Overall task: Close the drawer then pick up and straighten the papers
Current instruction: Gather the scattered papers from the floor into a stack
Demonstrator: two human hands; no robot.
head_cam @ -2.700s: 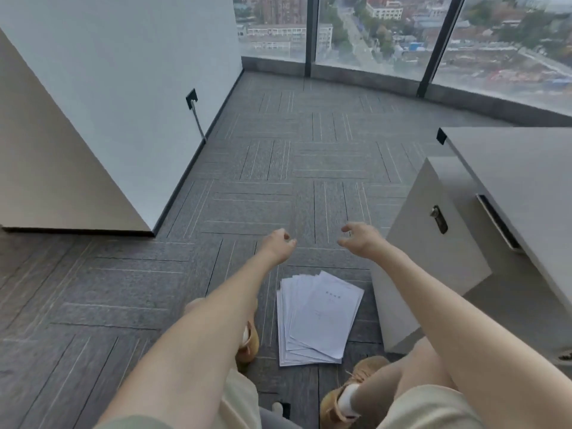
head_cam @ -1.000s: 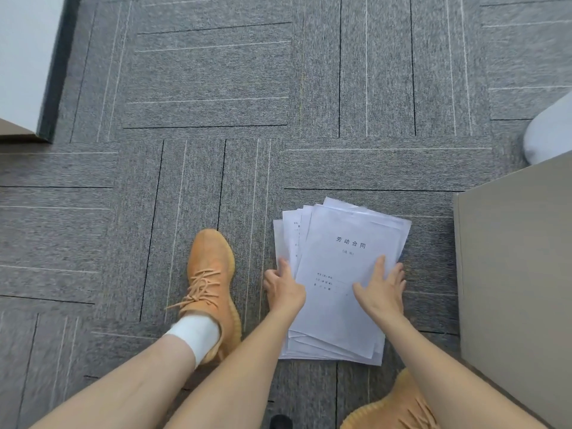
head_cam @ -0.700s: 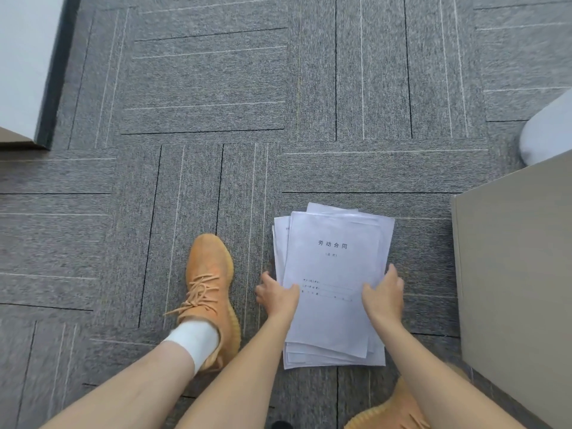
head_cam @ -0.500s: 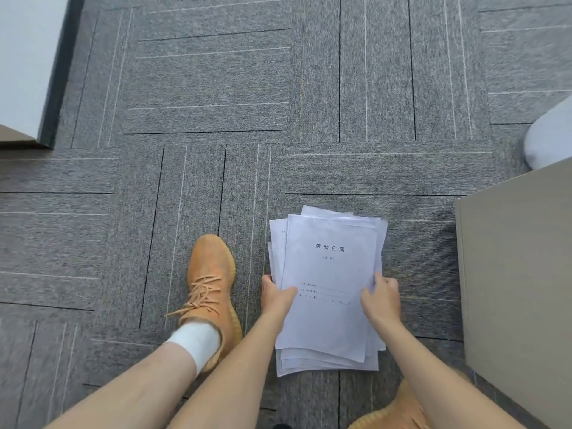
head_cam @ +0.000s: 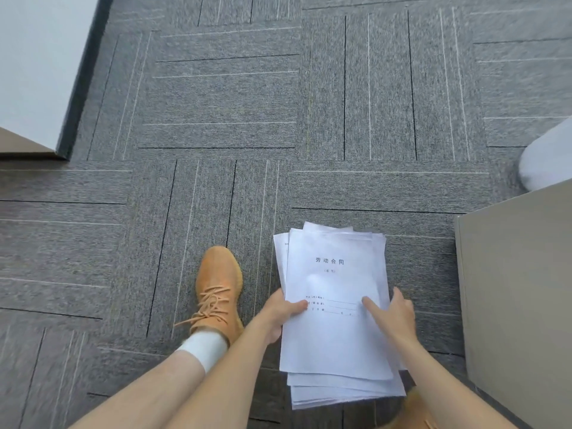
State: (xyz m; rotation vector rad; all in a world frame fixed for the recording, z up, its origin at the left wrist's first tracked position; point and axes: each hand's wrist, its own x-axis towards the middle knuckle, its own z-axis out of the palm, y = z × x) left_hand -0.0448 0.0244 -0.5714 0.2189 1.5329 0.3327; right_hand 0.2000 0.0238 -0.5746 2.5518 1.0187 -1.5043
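Note:
A stack of white papers (head_cam: 332,332) with printed characters on the top sheet is held just above the grey carpet, its lower edges still fanned out unevenly. My left hand (head_cam: 280,315) grips the stack's left edge, thumb on top. My right hand (head_cam: 394,314) holds the right edge, with the thumb and a finger pressing on the top sheet. The beige drawer cabinet (head_cam: 520,289) stands close to the right of the papers; its drawer front is out of view.
My left foot in an orange sneaker (head_cam: 218,292) with a white sock is planted left of the papers. A white wall with a dark skirting (head_cam: 83,75) runs along the upper left. A white rounded object (head_cam: 548,159) shows at the right edge.
I crouched down from facing the cabinet to the floor. Both hands pushed the spread sheets together, closed on the stack's sides and began lifting it toward me.

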